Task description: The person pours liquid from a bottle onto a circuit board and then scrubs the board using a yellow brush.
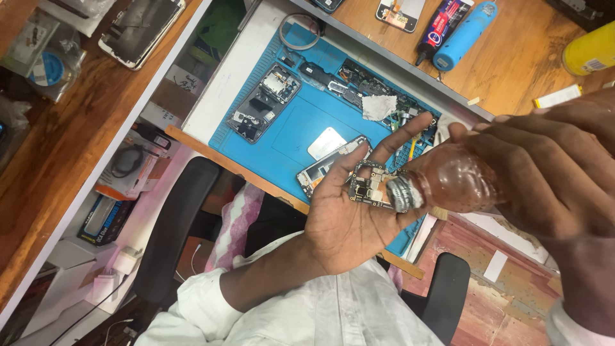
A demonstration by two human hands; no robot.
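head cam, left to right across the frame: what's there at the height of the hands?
black chair back → left hand → small circuit board lying in its palm → clear brown bottle, capped end at the board → right hand gripping the bottle.

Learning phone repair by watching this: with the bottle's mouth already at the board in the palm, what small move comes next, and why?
Probably a gentle tilt or squeeze of the clear bottle in the right hand, since its neck already meets the circuit board lying flat in the left hand.
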